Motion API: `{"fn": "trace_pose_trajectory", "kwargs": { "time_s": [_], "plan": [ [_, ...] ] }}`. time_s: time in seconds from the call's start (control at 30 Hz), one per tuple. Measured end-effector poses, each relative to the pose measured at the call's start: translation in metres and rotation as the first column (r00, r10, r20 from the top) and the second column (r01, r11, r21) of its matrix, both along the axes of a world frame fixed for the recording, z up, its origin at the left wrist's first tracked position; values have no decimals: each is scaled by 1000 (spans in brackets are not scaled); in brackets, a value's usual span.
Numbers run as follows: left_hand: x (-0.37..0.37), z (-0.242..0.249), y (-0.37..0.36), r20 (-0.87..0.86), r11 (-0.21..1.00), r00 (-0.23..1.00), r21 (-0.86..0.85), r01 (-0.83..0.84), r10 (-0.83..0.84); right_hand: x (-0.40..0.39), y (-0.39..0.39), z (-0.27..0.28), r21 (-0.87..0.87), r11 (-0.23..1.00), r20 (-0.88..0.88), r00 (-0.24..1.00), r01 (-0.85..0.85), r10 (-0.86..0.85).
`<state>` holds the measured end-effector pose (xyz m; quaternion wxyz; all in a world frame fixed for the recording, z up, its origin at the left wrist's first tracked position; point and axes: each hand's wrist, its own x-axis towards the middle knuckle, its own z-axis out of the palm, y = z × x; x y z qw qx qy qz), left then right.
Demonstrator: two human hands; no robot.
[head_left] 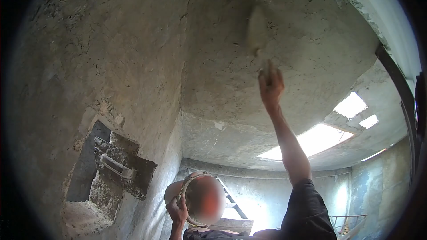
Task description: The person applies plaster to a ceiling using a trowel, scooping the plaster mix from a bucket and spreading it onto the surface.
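At about eight o'clock in the view a plaster float (119,167) with a pale handle lies against a rough opening in the wall (66,84), grey mortar caked around it. Low, near six o'clock, a co-worker's hand (177,211) grips the rim of a round pan (195,195) carried on the head; the face is blurred.

The person's left hand does not show anywhere in the view.

Right of centre, a bare arm in a dark sleeve (307,209) rises from five o'clock toward twelve. The right hand (270,84) is closed around the handle of a trowel (257,31), whose blade points up at twelve o'clock from the hand and lies against the rough grey ceiling (311,40); the blade is blurred.

At about four o'clock bright openings (320,140) break the ceiling, and a dark frame (396,84) runs down the right edge at three o'clock.
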<state>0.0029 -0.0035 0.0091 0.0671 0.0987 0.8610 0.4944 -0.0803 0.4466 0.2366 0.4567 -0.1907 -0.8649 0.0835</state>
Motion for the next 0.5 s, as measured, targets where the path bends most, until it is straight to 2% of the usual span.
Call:
{"fn": "trace_pose_trajectory", "kwargs": {
  "time_s": [0.07, 0.1, 0.17, 0.2, 0.27, 0.33, 0.37, 0.43, 0.47, 0.5],
  "plan": [
    [0, 8, 1, 3, 1000, 1000, 3, 8, -8, 6, 9, 12, 25, 994, -199, 975, 109, -102],
    [-1, 12, 2, 4, 1000, 1000, 5, 15, -15, 6, 16, 14, 26, 994, -200, 975, 108, -100],
    [0, 4, 2, -18, 1000, 1000, 11, 10, -10, 2, 30, 8, 259, 939, -299, 943, 226, -145],
    [0, 1, 2, -40, 1000, 999, 15, 7, -7, 1, 35, -4, 257, 939, -300, 942, 229, -148],
    [-2, 8, 4, -14, 1000, 1000, -4, 26, -26, 0, 44, -36, 156, 976, -121, 984, 149, -131],
    [-3, 15, 1, 12, 999, 999, -23, 47, -47, 3, 32, -57, 431, 898, 44, 992, 85, -115],
    [-4, 17, 1, 38, 997, 998, -47, 56, -54, 6, 23, -63, 432, 897, 40, 992, 89, -118],
    [-3, 15, -2, 63, 995, 996, -70, 69, -65, 14, -2, -61, 207, 976, 260, 966, -68, 12],
    [-2, 10, -5, 64, 996, 996, -62, 59, -55, 16, -3, -60, 211, 975, 259, 966, -68, 11],
    [-2, 8, -6, 67, 997, 997, -55, 47, -43, 17, -4, -58, 164, 986, 158, 987, -37, 11]
  ]
}}
